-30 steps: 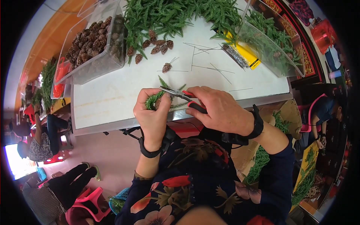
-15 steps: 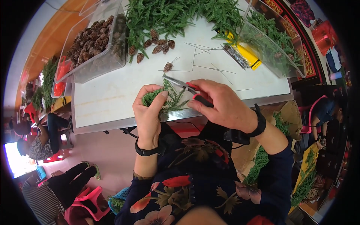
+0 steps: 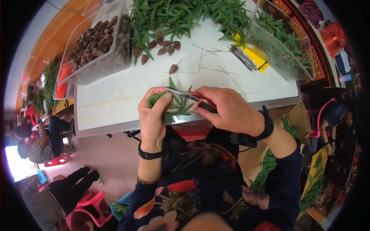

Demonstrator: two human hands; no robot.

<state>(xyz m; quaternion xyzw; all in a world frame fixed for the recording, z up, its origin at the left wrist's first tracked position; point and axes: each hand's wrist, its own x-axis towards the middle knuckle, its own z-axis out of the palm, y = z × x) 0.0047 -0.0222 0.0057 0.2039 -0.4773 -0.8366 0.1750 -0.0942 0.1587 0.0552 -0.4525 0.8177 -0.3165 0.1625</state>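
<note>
My left hand (image 3: 152, 111) is closed round a bunch of green artificial pine sprigs (image 3: 180, 106), which fan out past my thumb above the table's front edge. In my right hand (image 3: 233, 109) is a pair of long-nosed pliers (image 3: 191, 95) with red and black handles. The metal jaws reach across the sprigs to my left thumb and fingertips. Whether they grip a stem or a wire there, I cannot tell. Just beyond the pliers, a single pine cone (image 3: 174, 69) with thin wire ends lies on the white tabletop.
Several loose wires (image 3: 221, 71) and small pine cones (image 3: 162, 50) lie further back. A clear bin of pine cones (image 3: 94, 42) stands left, a clear bin of greenery (image 3: 283, 38) right. Pine greenery (image 3: 169, 19) is heaped at the far edge, by a yellow packet (image 3: 254, 57).
The pliers' jaws have dropped from the tip of the upright sprig to beside my left thumb. My left hand still holds the sprigs.
</note>
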